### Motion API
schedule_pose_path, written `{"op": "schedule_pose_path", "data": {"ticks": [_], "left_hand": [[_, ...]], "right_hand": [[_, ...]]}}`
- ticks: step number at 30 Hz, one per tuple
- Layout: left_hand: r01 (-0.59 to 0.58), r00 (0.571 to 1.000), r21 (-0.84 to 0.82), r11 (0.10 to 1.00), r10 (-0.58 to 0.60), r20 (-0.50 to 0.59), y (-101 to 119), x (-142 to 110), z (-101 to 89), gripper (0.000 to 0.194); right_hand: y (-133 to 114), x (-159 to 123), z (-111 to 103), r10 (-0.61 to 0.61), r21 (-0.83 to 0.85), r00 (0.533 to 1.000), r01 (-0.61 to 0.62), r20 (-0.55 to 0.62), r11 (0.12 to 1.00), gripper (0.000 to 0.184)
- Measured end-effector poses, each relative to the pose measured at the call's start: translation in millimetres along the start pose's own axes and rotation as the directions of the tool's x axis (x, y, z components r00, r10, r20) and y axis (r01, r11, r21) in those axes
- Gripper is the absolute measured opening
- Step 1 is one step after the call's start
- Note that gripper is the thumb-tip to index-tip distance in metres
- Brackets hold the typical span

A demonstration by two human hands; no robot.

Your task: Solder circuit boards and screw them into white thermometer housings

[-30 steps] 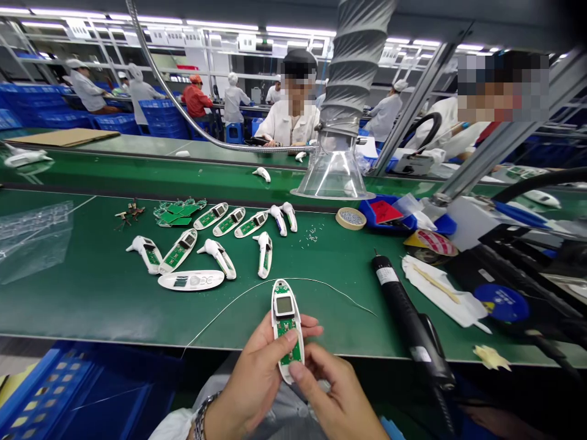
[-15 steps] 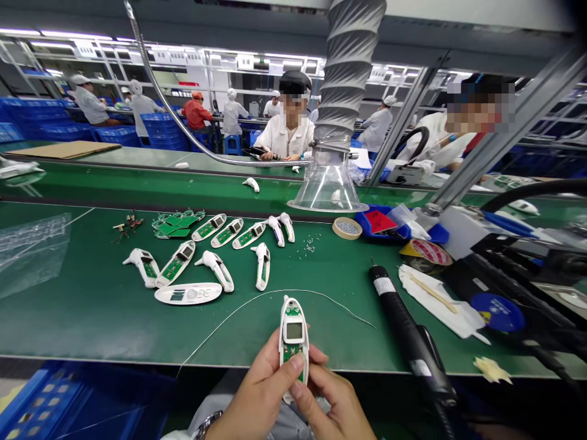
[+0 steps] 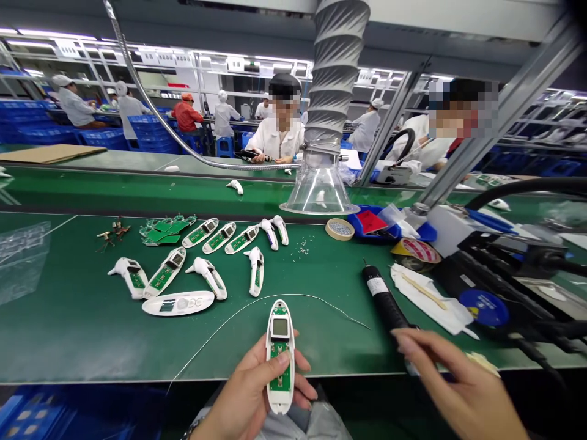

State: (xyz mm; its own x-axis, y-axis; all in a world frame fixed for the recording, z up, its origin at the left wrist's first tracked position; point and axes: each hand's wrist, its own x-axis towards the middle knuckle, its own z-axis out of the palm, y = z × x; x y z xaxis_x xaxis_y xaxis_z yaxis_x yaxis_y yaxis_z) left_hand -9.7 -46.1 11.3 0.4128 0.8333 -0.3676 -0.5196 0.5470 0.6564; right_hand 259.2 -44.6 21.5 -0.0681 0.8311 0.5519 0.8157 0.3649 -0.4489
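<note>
My left hand [image 3: 250,382] is closed around a white thermometer half-shell [image 3: 279,400], its thumb pressed on the green circuit board [image 3: 279,351] inside. A small grey display sits in a white frame near the shell's upper end. Over the lower part of a black electric screwdriver [image 3: 383,299] is my right hand [image 3: 458,373], fingers stretched out and holding nothing. Whether its fingertips touch the tool cannot be made out. Several partly assembled white thermometers [image 3: 208,275] lie on the green bench, beside a white front cover [image 3: 178,303].
Green circuit boards [image 3: 167,229] are piled at the back left. Loose screws [image 3: 302,247] lie near a round dish of screws [image 3: 340,228]. A clear extraction hood [image 3: 320,192] hangs above the bench. A thin wire [image 3: 220,324] curves across it. Co-workers sit beyond the conveyor.
My right hand has left the thermometer shell and moved right to the electric screwdriver. The left hand keeps the shell alone. The view has shifted slightly.
</note>
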Motion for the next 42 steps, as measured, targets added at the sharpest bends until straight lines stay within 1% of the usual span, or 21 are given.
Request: {"op": "schedule_pose_path", "data": {"ticks": [2, 4, 6, 8, 10, 11, 12, 13, 15, 17, 18, 19, 20, 21, 22, 24, 26, 30, 32, 37, 42], "left_hand": [[0.031, 0.999, -0.012, 0.999, -0.031, -0.01, 3.7, 2.2, -0.8, 0.04], [0.055, 0.998, -0.004, 0.998, -0.055, -0.024, 6.9, 4.9, -1.3, 0.042], [0.066, 0.997, 0.017, 0.998, -0.065, -0.029, 9.6, 8.1, -1.2, 0.045], [0.065, 0.998, 0.036, 0.997, -0.064, -0.024, 12.2, 11.8, -0.5, 0.046], [0.049, 0.999, 0.056, 0.997, -0.048, -0.018, 14.9, 15.7, 0.4, 0.044], [0.038, 0.999, 0.064, 0.997, -0.037, -0.017, 16.1, 17.7, 0.5, 0.042], [0.027, 0.999, 0.07, 0.997, -0.026, -0.021, 17.1, 19.6, 0.4, 0.041], [0.017, 0.999, 0.071, 0.997, -0.015, -0.031, 18.0, 21.4, 0.0, 0.039], [0.004, 0.998, 0.063, 0.998, 0.0, -0.061, 19.3, 24.9, -1.7, 0.038], [-0.004, 0.996, 0.06, 0.998, 0.01, -0.086, 20.6, 28.1, -2.7, 0.036], [-0.012, 0.996, 0.064, 0.998, 0.018, -0.091, 21.8, 29.5, -2.2, 0.034], [-0.018, 0.996, 0.073, 0.997, 0.025, -0.089, 23.5, 31.0, -0.7, 0.032], [-0.022, 0.996, 0.085, 0.996, 0.03, -0.083, 25.9, 32.6, 1.9, 0.03], [-0.022, 0.997, 0.099, 0.995, 0.03, -0.077, 28.8, 34.4, 5.6, 0.028], [-0.018, 0.997, 0.114, 0.993, 0.026, -0.069, 32.1, 36.7, 10.2, 0.025], [0.001, 0.999, 0.147, 0.989, 0.006, -0.048, 38.6, 43.6, 20.8, 0.021], [0.018, 1.0, 0.186, 0.982, -0.014, -0.027, 42.6, 54.5, 30.3, 0.016], [-0.044, 0.998, 0.278, 0.96, 0.029, 0.059, 38.7, 83.6, 36.2, 0.015], [-0.084, 0.994, 0.284, 0.955, 0.061, 0.088, 33.1, 94.8, 32.8, 0.021], [-0.043, 0.996, 0.218, 0.975, 0.024, 0.09, 25.6, 98.5, 23.8, 0.043], [0.007, 0.999, 0.182, 0.983, -0.016, 0.049, 26.9, 97.0, 22.3, 0.052]], "right_hand": [[31.5, 8.7, -14.4, -0.1, -0.217, 0.995, 0.103, 0.025, 0.971, 0.027], [55.0, 17.4, -20.7, -0.211, -0.39, 0.961, 0.265, 0.176, 0.882, 0.034], [66.8, 27.1, -19.9, -0.304, -0.457, 0.88, 0.454, 0.366, 0.764, 0.051], [68.9, 37.5, -15.6, -0.402, -0.42, 0.763, 0.625, 0.507, 0.658, 0.066], [66.7, 46.3, -11.8, -0.507, -0.332, 0.638, 0.753, 0.58, 0.568, 0.062], [65.3, 49.3, -10.9, -0.545, -0.296, 0.597, 0.787, 0.589, 0.541, 0.057], [64.1, 51.0, -10.8, -0.567, -0.27, 0.584, 0.796, 0.581, 0.542, 0.053], [62.6, 51.5, -11.3, -0.574, -0.249, 0.603, 0.778, 0.554, 0.577, 0.05], [57.3, 50.2, -13.0, -0.549, -0.211, 0.722, 0.666, 0.421, 0.715, 0.044], [45.4, 49.7, -13.7, -0.473, -0.128, 0.866, 0.493, 0.161, 0.86, 0.032], [36.4, 51.1, -12.9, -0.409, -0.039, 0.913, 0.409, 0.003, 0.912, 0.031], [25.8, 54.2, -11.2, -0.313, 0.089, 0.936, 0.329, -0.159, 0.94, 0.036], [14.1, 59.1, -8.6, -0.183, 0.249, 0.936, 0.263, -0.301, 0.932, 0.041], [2.4, 65.9, -5.2, -0.043, 0.427, 0.906, 0.24, -0.422, 0.872, 0.045], [-8.2, 74.2, -1.5, 0.122, 0.589, 0.855, 0.238, -0.505, 0.772, 0.044], [-22.8, 94.2, 6.2, 0.36, 0.756, 0.745, 0.284, -0.561, 0.59, 0.036], [-25.4, 115.7, 12.6, 0.486, 0.807, 0.676, 0.293, -0.554, 0.512, 0.029], [-1.3, 156.7, 26.1, 0.485, 0.754, 0.604, 0.337, -0.632, 0.563, 0.025], [17.1, 175.3, 37.2, 0.468, 0.726, 0.587, 0.344, -0.661, 0.595, 0.026], [57.4, 208.9, 75.1, 0.459, 0.731, 0.628, 0.274, -0.628, 0.625, 0.029], [79.6, 219.7, 101.8, 0.445, 0.738, 0.681, 0.213, -0.582, 0.64, 0.021]]}}
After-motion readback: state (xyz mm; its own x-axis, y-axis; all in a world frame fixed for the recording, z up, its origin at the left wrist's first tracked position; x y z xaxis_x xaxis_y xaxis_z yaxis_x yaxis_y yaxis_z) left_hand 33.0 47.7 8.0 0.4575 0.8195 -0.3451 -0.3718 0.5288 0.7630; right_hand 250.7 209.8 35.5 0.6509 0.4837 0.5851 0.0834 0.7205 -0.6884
